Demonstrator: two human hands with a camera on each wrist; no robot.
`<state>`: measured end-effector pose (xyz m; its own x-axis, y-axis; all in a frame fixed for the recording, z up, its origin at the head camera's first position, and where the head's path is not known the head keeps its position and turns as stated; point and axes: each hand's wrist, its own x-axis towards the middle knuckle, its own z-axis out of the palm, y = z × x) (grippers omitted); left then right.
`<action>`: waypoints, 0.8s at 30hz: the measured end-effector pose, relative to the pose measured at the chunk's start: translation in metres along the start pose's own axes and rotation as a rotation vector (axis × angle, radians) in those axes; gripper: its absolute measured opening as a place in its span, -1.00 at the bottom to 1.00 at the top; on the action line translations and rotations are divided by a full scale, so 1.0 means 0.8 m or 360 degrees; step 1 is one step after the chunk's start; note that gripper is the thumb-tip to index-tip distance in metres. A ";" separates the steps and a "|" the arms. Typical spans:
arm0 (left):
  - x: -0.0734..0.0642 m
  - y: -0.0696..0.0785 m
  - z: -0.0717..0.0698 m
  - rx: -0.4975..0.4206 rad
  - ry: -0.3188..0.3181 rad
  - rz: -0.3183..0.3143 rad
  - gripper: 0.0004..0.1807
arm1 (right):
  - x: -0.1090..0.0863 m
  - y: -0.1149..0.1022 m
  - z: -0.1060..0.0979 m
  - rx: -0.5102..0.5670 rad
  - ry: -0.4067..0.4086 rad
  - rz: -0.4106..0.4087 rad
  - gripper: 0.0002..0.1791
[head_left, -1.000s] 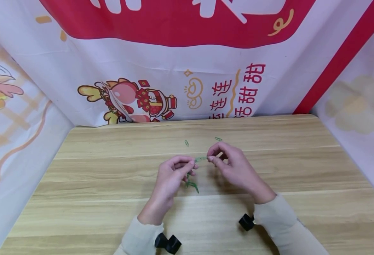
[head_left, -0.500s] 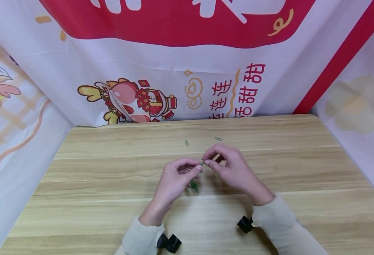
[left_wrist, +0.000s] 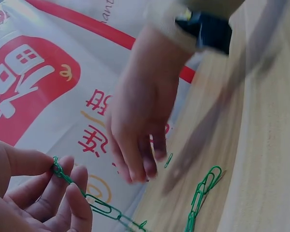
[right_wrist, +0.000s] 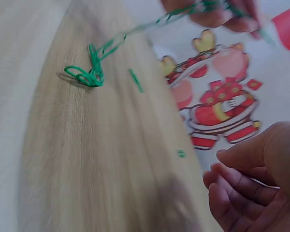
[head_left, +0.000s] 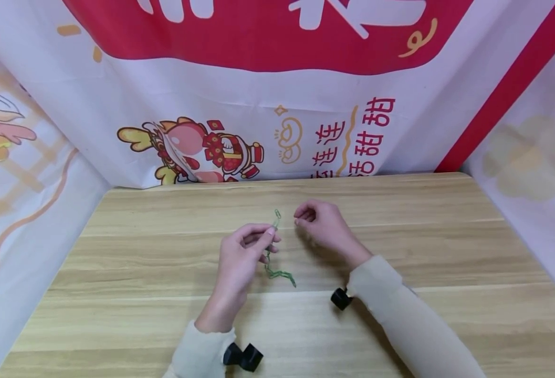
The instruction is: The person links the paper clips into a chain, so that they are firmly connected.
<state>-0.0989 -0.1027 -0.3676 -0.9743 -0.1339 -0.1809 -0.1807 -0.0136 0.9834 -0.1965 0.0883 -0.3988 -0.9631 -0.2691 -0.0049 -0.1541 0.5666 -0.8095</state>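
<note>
My left hand [head_left: 241, 254] pinches a chain of linked green paper clips [head_left: 281, 273] between thumb and forefinger, above the table. One end sticks up past the fingertips; the rest hangs below, its tail bunched on the wood in the right wrist view [right_wrist: 92, 77]. My right hand [head_left: 324, 223] hovers further back to the right, fingers loosely bent and nothing in them, as the right wrist view confirms. A loose green paper clip [head_left: 278, 214] lies just beyond the left fingertips. Another loose clip [right_wrist: 181, 153] lies near the right hand and is hidden behind it in the head view.
The wooden table [head_left: 140, 315] ends at a printed white and red cloth backdrop [head_left: 239, 84] close behind the loose clips. More printed cloth [head_left: 532, 157] borders the sides. Each sleeve carries a black wrist device [head_left: 341, 298].
My right hand has let go of the chain's end and moved back, away from the left hand. My left hand has shifted slightly left, still pinching the chain.
</note>
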 end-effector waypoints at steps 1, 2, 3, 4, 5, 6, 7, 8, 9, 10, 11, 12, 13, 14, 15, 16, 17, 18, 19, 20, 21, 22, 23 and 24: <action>0.000 0.000 0.000 -0.0019 0.0010 0.0004 -0.81 | 0.007 0.001 0.005 -0.0025 -0.0012 0.0007 -0.87; 0.000 0.001 0.000 -0.0037 0.0021 0.0005 -0.81 | 0.013 0.001 0.010 -0.0054 -0.0019 0.0015 -0.87; 0.000 0.001 0.000 -0.0053 0.0028 0.0005 -0.81 | 0.019 0.001 0.014 -0.0081 -0.0027 0.0025 -0.87; 0.000 0.001 0.000 -0.0066 0.0035 0.0001 -0.82 | 0.023 0.000 0.019 -0.0106 -0.0026 0.0043 -0.87; 0.000 0.001 0.000 -0.0076 0.0042 -0.0004 -0.82 | 0.027 0.000 0.023 -0.0131 -0.0024 0.0062 -0.87; 0.000 0.001 0.000 -0.0084 0.0045 -0.0010 -0.82 | 0.031 -0.002 0.027 -0.0149 -0.0019 0.0087 -0.87; 0.000 0.002 0.000 -0.0089 0.0046 -0.0016 -0.83 | 0.035 -0.003 0.031 -0.0174 -0.0014 0.0105 -0.86; 0.000 0.002 0.000 -0.0092 0.0046 -0.0023 -0.83 | 0.038 -0.005 0.034 -0.0199 -0.0007 0.0132 -0.85; 0.000 0.002 0.000 -0.0093 0.0046 -0.0024 -0.83 | 0.041 -0.007 0.037 -0.0222 0.0001 0.0161 -0.84; -0.001 0.002 0.000 -0.0095 0.0046 -0.0021 -0.83 | 0.044 -0.009 0.040 -0.0253 0.0015 0.0184 -0.83; -0.001 0.002 0.000 -0.0096 0.0046 -0.0018 -0.83 | 0.048 -0.010 0.043 -0.0297 0.0030 0.0200 -0.81; -0.001 0.002 0.000 -0.0097 0.0044 -0.0014 -0.83 | 0.051 -0.013 0.045 -0.0340 0.0043 0.0221 -0.79; -0.001 0.002 0.000 -0.0098 0.0042 -0.0010 -0.83 | 0.053 -0.015 0.047 -0.0391 0.0055 0.0240 -0.78; -0.001 0.003 -0.001 -0.0097 0.0042 -0.0008 -0.82 | 0.056 -0.017 0.050 -0.0444 0.0066 0.0265 -0.79; -0.001 0.002 -0.001 -0.0097 0.0041 -0.0007 -0.82 | 0.058 -0.020 0.052 -0.0487 0.0072 0.0290 -0.80; -0.001 0.002 -0.002 -0.0097 0.0040 -0.0006 -0.82 | 0.060 -0.022 0.054 -0.0530 0.0072 0.0311 -0.81; -0.001 0.002 -0.002 -0.0095 0.0040 -0.0007 -0.81 | 0.061 -0.024 0.056 -0.0564 0.0072 0.0327 -0.82; -0.001 0.002 -0.002 -0.0094 0.0040 -0.0006 -0.81 | 0.063 -0.026 0.057 -0.0585 0.0065 0.0345 -0.79; -0.001 0.001 -0.002 -0.0093 0.0041 -0.0004 -0.81 | 0.064 -0.028 0.057 -0.0605 0.0059 0.0351 -0.73; -0.001 0.001 -0.002 -0.0091 0.0042 -0.0002 -0.81 | 0.066 -0.029 0.058 -0.0615 0.0051 0.0353 -0.66; 0.000 0.001 -0.003 -0.0091 0.0042 0.0003 -0.81 | 0.066 -0.029 0.058 -0.0614 0.0041 0.0352 -0.60; 0.000 0.001 -0.003 -0.0088 0.0043 0.0007 -0.82 | 0.067 -0.030 0.057 -0.0611 0.0027 0.0345 -0.55; 0.000 0.001 -0.003 -0.0086 0.0044 0.0009 -0.82 | 0.068 -0.029 0.057 -0.0600 0.0017 0.0338 -0.53; 0.000 0.001 -0.003 -0.0085 0.0046 0.0009 -0.83 | 0.068 -0.027 0.056 -0.0588 0.0008 0.0331 -0.52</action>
<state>-0.0991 -0.1052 -0.3668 -0.9710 -0.1624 -0.1755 -0.1668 -0.0658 0.9838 -0.2358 0.0261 -0.4078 -0.9829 -0.1164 -0.1426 -0.0243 0.8497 -0.5267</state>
